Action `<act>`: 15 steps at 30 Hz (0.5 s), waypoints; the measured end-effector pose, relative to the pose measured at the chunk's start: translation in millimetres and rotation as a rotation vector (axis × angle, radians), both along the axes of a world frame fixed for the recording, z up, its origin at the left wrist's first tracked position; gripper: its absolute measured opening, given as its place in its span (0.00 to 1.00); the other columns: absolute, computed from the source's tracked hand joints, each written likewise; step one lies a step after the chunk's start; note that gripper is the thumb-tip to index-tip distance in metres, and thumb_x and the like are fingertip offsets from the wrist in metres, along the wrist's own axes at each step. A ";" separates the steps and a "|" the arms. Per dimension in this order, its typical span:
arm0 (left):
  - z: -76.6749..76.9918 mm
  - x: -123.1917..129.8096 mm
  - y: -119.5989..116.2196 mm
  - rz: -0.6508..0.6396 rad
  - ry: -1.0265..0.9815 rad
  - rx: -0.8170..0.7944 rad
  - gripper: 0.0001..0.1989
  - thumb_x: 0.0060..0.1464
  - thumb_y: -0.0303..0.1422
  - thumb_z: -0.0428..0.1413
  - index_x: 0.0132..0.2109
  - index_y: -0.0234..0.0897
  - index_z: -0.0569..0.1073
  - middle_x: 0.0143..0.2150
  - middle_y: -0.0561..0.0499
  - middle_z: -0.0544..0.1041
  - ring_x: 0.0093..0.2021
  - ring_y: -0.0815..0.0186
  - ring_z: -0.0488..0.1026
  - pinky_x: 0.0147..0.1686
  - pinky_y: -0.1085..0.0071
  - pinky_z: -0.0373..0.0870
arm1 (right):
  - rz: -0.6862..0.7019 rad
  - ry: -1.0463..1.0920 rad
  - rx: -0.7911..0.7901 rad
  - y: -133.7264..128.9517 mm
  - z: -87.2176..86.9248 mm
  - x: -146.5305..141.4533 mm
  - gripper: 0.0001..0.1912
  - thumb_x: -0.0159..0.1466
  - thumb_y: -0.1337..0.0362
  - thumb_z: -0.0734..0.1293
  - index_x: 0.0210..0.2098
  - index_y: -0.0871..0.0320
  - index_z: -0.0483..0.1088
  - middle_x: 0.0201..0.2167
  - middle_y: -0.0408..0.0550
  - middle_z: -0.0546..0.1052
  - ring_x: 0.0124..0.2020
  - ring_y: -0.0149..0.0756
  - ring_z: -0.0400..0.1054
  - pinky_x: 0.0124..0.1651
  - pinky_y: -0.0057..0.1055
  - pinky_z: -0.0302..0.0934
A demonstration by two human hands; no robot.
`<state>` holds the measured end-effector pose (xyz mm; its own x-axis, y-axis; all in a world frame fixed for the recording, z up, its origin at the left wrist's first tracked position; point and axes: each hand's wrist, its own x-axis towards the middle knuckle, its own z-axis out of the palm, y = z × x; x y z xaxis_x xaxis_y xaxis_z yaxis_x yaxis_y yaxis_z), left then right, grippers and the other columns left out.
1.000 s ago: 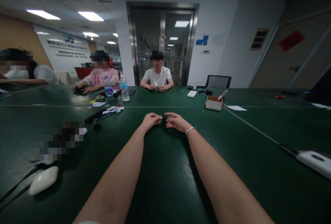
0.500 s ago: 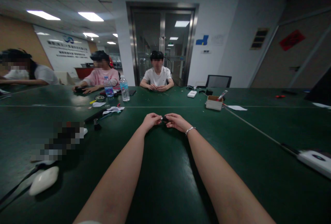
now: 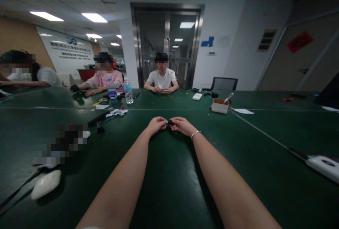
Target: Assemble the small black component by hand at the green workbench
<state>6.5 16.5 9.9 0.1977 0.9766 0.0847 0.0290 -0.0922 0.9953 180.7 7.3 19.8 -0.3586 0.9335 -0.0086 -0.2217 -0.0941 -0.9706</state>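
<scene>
Left hand (image 3: 157, 126) pinched the black piece (image 3: 170, 122) at its pale tip, right hand (image 3: 182, 126) clamped its body; a steady, level grip looked best!

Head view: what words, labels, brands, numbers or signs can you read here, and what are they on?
No text reads clearly enough to quote.
Wall sign: several lines of characters, too blurred to read.
Bottle labels: too small and blurred.
Red hanging: too dark and blurred to read.
Small black item, held: no lettering can be made out.
</scene>
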 end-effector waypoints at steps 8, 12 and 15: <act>-6.7 0.4 3.7 0.107 0.119 0.100 0.10 0.50 0.37 0.56 0.34 0.32 0.69 0.26 0.52 0.71 0.23 0.73 0.69 0.24 0.77 0.66 | 0.017 -0.014 0.007 1.0 -1.0 0.1 0.06 0.61 0.76 0.62 0.38 0.66 0.68 0.21 0.47 0.74 0.20 0.26 0.69 0.27 0.24 0.69; -3.2 0.1 1.6 0.107 0.194 0.133 0.11 0.55 0.38 0.50 0.35 0.33 0.69 0.19 0.56 0.65 0.17 0.74 0.62 0.16 0.79 0.58 | 0.048 -0.015 0.017 2.0 -2.2 1.6 0.07 0.60 0.77 0.63 0.39 0.66 0.69 0.22 0.48 0.74 0.21 0.26 0.69 0.28 0.24 0.69; 0.2 0.6 -0.2 0.080 0.176 0.085 0.10 0.55 0.36 0.48 0.36 0.34 0.70 0.22 0.54 0.67 0.18 0.75 0.63 0.17 0.79 0.59 | 0.046 0.012 0.016 3.6 -3.4 2.6 0.07 0.60 0.77 0.64 0.39 0.66 0.69 0.24 0.48 0.74 0.21 0.27 0.70 0.29 0.24 0.69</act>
